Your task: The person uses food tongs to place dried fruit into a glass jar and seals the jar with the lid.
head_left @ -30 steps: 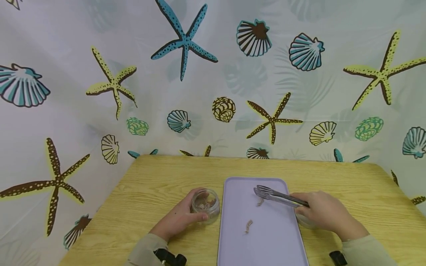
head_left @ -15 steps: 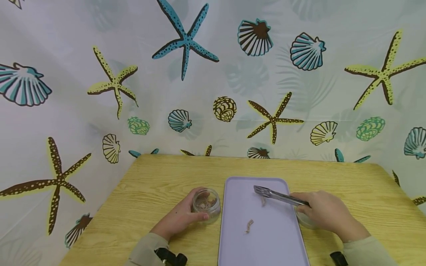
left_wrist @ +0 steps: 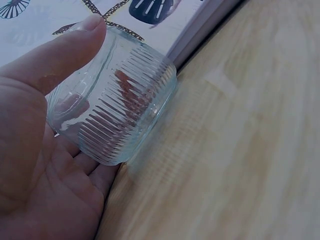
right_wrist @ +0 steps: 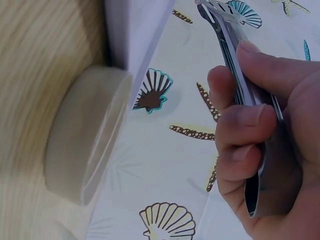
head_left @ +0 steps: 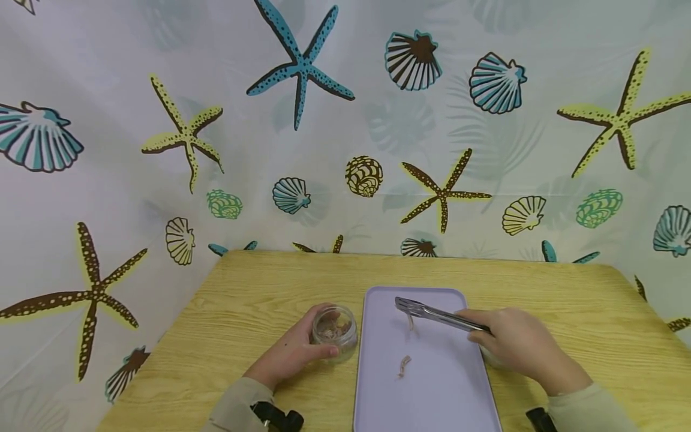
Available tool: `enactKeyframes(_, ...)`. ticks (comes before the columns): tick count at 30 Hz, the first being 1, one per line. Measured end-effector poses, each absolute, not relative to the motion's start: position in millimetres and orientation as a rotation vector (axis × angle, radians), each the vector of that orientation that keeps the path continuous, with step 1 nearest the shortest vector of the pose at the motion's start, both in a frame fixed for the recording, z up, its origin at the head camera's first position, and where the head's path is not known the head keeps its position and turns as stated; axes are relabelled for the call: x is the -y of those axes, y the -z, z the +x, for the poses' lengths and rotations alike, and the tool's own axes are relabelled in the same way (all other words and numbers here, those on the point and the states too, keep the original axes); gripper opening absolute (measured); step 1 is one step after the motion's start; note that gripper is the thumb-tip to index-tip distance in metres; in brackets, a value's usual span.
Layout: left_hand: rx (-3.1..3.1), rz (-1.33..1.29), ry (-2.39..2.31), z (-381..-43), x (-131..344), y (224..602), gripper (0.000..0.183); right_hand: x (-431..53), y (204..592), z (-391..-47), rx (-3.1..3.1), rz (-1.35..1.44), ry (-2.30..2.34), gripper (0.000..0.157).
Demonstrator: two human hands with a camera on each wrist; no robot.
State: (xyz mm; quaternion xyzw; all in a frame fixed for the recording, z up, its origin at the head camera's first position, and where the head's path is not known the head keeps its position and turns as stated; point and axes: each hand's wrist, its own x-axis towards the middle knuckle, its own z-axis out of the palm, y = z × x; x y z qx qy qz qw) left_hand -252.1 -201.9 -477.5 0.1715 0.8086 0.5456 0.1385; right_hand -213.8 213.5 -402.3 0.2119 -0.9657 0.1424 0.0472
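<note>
My left hand (head_left: pixel 286 354) grips a small clear glass jar (head_left: pixel 348 348) standing on the table left of the tray, thumb on the near side. Brownish bits (head_left: pixel 332 330) lie inside it; the left wrist view shows the jar's ribbed wall (left_wrist: pixel 120 105). My right hand (head_left: pixel 520 342) holds metal tongs (head_left: pixel 445 317), fingers wrapped round their handles. The tongs' tips are pressed together over the far part of the lilac tray (head_left: pixel 437 384). A short brownish twisted strand (head_left: pixel 411 323) hangs from them. A similar strand (head_left: pixel 403 366) lies on the tray.
A shallow whitish round dish or lid (right_wrist: pixel 82 135) rests on the wooden table (head_left: pixel 291 276) right of the tray, partly under my right hand in the head view. Behind the table hangs a curtain (head_left: pixel 335 228) printed with starfish and shells.
The tongs have closed on the far strand, and my right hand has carried it left over the tray. My left hand and the jar stay where they were.
</note>
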Motion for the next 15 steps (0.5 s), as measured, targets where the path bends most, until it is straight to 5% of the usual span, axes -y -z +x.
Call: enactKeyframes(15,-2.363,0.493,-1.566,-254.9,201.4,482.4,0.085,-182.5,384.9,-207.2,2.735,0.821,-0.448,0.043)
